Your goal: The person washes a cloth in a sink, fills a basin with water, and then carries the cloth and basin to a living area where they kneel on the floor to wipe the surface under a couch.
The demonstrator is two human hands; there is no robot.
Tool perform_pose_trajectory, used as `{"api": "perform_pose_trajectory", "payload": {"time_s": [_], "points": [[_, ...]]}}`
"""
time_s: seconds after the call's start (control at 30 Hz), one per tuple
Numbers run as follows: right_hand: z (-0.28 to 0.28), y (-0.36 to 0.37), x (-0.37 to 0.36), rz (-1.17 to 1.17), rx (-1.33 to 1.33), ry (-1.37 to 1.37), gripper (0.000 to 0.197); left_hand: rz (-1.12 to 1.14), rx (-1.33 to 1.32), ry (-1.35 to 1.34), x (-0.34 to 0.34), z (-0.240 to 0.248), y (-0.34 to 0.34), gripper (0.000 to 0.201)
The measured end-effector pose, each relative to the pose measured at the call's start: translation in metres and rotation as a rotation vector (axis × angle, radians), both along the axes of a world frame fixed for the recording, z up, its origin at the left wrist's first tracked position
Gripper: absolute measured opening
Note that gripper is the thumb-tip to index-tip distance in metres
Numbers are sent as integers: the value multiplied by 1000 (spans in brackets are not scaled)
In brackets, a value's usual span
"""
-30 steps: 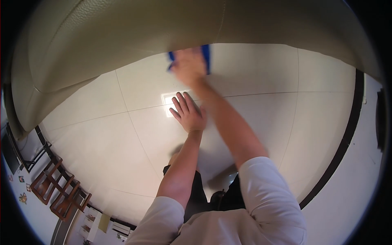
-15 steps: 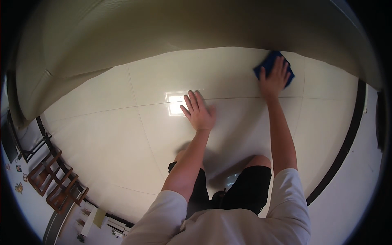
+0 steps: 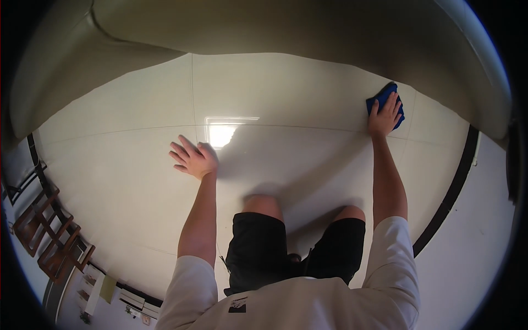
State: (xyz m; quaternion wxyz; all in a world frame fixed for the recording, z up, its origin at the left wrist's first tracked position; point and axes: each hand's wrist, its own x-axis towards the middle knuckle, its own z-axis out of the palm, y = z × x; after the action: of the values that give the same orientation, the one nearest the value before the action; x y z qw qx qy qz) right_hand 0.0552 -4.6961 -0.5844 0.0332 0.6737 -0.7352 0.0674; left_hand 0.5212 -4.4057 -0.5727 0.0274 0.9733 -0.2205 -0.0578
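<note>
A dark blue cloth point(image 3: 389, 97) lies bunched on the glossy tiled floor point(image 3: 308, 165), close to the lower edge of the beige sofa. My right hand point(image 3: 385, 117) rests on top of it with fingers stretched out, pressing it down rather than gripping it. The palm hides part of the cloth. Farther left, my left hand point(image 3: 193, 159) leans on the bare tile, fingers spread and nothing in them. A bright light reflection sits just beyond that hand.
The beige sofa point(image 3: 264, 27) spans the far side, its lower edge hanging close to the floor. A dark baseboard point(image 3: 459, 176) and pale wall run along the right. Brown wooden chairs point(image 3: 47, 234) stand at the far left. My bent knees are between my arms.
My left hand has moved left, past the light reflection. My right hand and the blue cloth have shifted right and slightly nearer. The view has shifted too.
</note>
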Motion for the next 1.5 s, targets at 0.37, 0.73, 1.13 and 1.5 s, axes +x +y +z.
{"api": "perform_pose_trajectory", "payload": {"time_s": [0.37,0.73,1.13,1.5], "points": [[17,93,369,613,135,-179,77,-15,7,-41,-12,-4,-4,71],[16,82,227,594,88,-129,92,-27,5,-25,-11,-4,-1,71],[-1,19,289,462,-16,-116,72,-23,-60,14,-14,6,-2,71],[-6,-11,143,483,-173,-171,72,-38,-34,-8,-16,1,-4,71]]}}
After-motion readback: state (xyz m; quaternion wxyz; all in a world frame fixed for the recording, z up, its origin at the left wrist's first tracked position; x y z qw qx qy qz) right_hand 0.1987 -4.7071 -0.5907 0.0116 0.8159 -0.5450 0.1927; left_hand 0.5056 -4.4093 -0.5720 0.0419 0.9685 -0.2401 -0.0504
